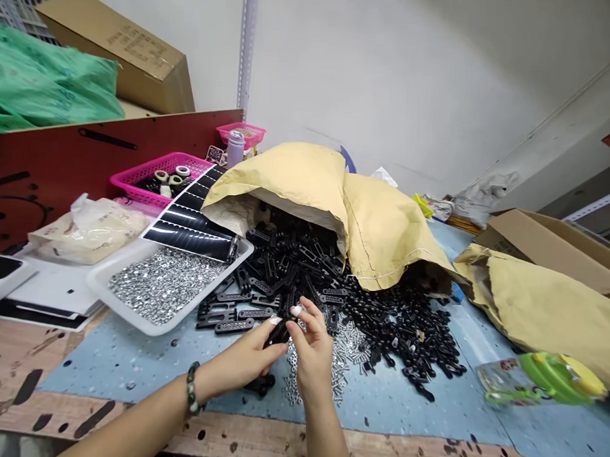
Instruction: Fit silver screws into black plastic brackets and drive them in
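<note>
black plastic part (277,334) pinched between your left hand (243,356) and right hand (313,352), together at six o'clock of the black parts heap (303,268). a fumbled grip could drop it; a careless wrist could scatter the loose silver screws (348,343) at four o'clock or knock the white tray (132,309) at nine.

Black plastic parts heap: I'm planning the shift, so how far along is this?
Done: little; a few black brackets lie lined up beside the white tray. In hand: the left hand and right hand work one black part. Left: the large heap spilling from the paper sack.
</note>
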`<state>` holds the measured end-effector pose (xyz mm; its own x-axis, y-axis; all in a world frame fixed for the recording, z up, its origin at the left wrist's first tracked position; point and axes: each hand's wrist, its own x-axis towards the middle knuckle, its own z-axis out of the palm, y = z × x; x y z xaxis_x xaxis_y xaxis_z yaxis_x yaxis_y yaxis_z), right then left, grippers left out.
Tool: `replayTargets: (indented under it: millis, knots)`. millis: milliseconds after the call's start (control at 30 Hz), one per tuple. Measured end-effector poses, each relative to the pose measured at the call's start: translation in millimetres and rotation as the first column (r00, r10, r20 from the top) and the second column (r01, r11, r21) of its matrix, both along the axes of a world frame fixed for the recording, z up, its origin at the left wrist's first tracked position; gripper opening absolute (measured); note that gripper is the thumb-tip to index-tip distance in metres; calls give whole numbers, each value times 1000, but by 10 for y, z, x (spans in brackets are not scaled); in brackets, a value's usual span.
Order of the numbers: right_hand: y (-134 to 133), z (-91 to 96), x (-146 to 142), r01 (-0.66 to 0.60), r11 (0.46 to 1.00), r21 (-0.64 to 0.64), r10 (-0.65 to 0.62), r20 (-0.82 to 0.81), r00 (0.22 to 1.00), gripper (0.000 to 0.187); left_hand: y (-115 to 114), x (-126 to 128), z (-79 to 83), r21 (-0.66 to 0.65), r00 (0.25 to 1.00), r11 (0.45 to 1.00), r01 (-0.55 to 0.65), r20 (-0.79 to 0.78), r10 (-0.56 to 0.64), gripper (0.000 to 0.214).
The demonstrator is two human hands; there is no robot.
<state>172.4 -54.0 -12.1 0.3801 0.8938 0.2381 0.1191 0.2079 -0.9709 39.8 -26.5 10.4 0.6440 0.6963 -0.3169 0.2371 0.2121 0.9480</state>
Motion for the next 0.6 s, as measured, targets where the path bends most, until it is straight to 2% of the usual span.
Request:
replayTargets:
  millis: [100,233,300,433,600]
  knots:
    - [-28,-6,-14,-30,999,-21,31,53,998,17,-30,-48,-6,110,999,994,-26,-18,28,41]
    - [-60,0,33,-79,995,-55,81,29,996,16,-31,-102,-27,181,995,983,-37,-82,53,34]
    - [-72,22,49,-108,991,-80,111,43,993,18,-19,-136,-14,293,989,956,-27,-135,69,31]
    - [-103,90,52,-140,975,-171,162,120,980,23,21,-214,53,559,970,824,90,-236,54,26]
    - [-116,165,-8,-45,976,-211,90,208,974,24,75,-240,92,746,920,609,269,-386,66,26]
